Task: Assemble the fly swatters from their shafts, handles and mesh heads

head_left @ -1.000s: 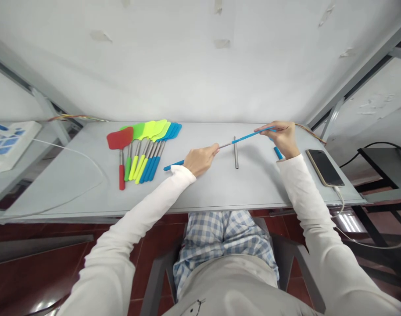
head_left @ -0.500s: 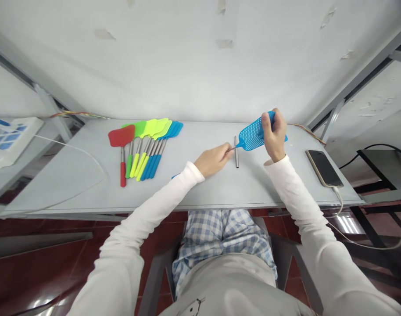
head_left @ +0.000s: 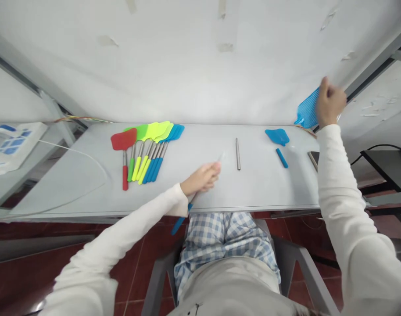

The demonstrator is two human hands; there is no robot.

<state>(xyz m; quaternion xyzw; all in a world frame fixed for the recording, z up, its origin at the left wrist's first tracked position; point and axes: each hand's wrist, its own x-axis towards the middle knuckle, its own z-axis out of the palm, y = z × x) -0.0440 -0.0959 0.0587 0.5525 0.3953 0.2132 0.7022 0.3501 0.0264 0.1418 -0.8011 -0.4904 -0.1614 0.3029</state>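
White sleeves [head_left: 337,184], blue-and-white checked trousers [head_left: 223,243]

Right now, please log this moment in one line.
left hand: holding blue-handled metal rod | right hand: holding flat blue swatter head | grey table: silver metal tube

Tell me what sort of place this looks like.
Probably a simple indoor workspace: a grey table stands against a pale wall, with colourful fly swatters laid side by side and a metal tube lying loose.
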